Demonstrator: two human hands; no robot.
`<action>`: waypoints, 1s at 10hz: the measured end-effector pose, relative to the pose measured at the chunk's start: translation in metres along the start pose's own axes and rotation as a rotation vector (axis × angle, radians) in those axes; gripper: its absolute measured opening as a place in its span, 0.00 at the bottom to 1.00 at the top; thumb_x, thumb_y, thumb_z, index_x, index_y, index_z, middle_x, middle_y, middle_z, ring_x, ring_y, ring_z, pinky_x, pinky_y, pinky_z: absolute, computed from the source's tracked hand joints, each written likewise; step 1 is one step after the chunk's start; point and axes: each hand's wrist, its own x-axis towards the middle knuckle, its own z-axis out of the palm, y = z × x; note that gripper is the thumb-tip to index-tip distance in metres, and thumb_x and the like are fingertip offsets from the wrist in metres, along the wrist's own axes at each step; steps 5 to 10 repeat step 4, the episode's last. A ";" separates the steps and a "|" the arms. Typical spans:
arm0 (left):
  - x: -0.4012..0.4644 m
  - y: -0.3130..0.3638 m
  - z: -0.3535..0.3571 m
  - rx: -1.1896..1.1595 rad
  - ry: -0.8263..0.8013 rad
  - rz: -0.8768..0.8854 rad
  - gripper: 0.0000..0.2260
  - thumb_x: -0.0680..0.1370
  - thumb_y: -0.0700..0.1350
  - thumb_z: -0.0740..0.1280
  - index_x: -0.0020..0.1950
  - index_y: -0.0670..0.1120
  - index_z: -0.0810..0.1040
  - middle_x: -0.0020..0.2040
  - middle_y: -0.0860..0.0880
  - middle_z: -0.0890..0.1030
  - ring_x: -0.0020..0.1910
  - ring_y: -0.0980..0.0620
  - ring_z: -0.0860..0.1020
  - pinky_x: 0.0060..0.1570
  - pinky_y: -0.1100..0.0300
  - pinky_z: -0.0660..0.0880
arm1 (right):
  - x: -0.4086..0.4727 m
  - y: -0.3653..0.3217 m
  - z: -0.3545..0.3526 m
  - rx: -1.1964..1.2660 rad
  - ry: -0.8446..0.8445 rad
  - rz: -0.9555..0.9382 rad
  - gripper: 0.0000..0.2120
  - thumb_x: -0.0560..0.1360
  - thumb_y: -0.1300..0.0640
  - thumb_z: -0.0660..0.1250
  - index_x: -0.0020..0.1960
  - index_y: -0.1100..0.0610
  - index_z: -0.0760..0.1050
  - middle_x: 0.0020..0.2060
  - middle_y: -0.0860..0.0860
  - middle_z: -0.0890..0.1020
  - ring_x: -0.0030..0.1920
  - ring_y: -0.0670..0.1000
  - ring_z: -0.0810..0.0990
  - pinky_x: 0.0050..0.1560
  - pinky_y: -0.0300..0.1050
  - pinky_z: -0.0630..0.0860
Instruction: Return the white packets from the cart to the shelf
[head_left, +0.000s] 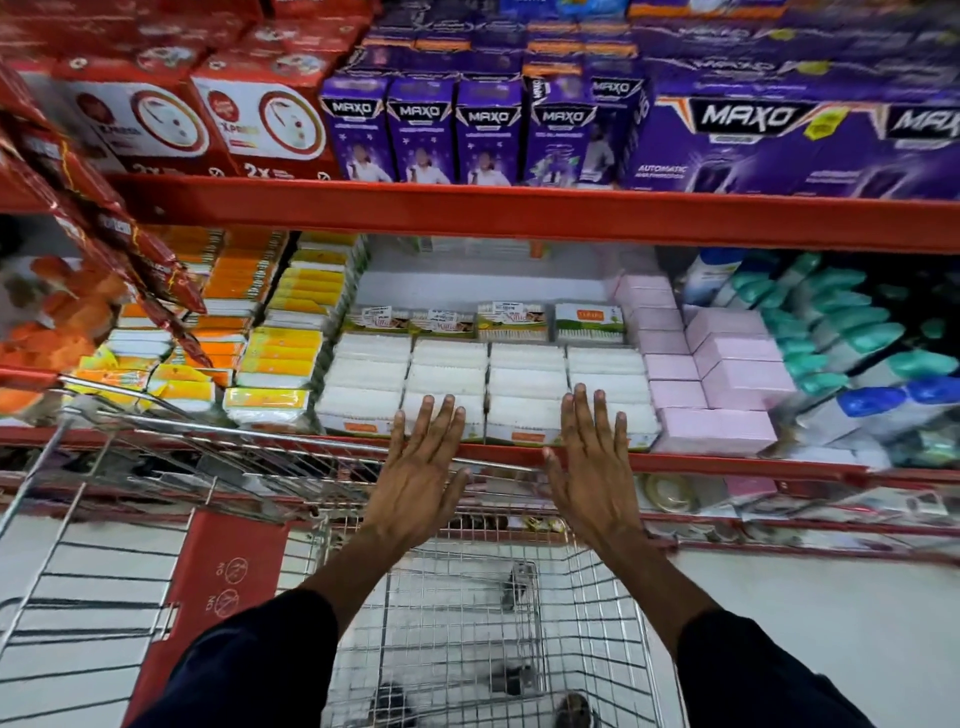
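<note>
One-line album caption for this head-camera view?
Both open hands, left hand and right hand, press white packets onto the shelf above the cart.

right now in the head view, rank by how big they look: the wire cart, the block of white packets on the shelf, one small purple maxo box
1. wire cart, though it is nearest the camera
2. block of white packets
3. small purple Maxo box

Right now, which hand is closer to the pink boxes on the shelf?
Right. The right hand rests flat on the white packets just beside the pink boxes; the left hand lies farther over, toward the yellow packs.
</note>
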 end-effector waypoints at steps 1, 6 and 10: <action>0.001 0.001 -0.001 0.020 -0.013 -0.006 0.31 0.83 0.59 0.50 0.81 0.46 0.43 0.82 0.46 0.43 0.80 0.46 0.41 0.77 0.38 0.45 | 0.002 0.000 0.001 -0.010 -0.010 -0.008 0.33 0.82 0.45 0.49 0.79 0.58 0.41 0.79 0.56 0.43 0.78 0.54 0.37 0.77 0.62 0.48; 0.000 0.020 -0.042 0.075 0.103 -0.009 0.33 0.83 0.59 0.52 0.80 0.44 0.43 0.82 0.44 0.43 0.80 0.45 0.40 0.77 0.39 0.43 | 0.002 -0.016 -0.041 0.009 0.102 -0.062 0.34 0.81 0.45 0.51 0.79 0.59 0.42 0.79 0.57 0.44 0.78 0.55 0.39 0.76 0.62 0.51; 0.000 0.020 -0.042 0.075 0.103 -0.009 0.33 0.83 0.59 0.52 0.80 0.44 0.43 0.82 0.44 0.43 0.80 0.45 0.40 0.77 0.39 0.43 | 0.002 -0.016 -0.041 0.009 0.102 -0.062 0.34 0.81 0.45 0.51 0.79 0.59 0.42 0.79 0.57 0.44 0.78 0.55 0.39 0.76 0.62 0.51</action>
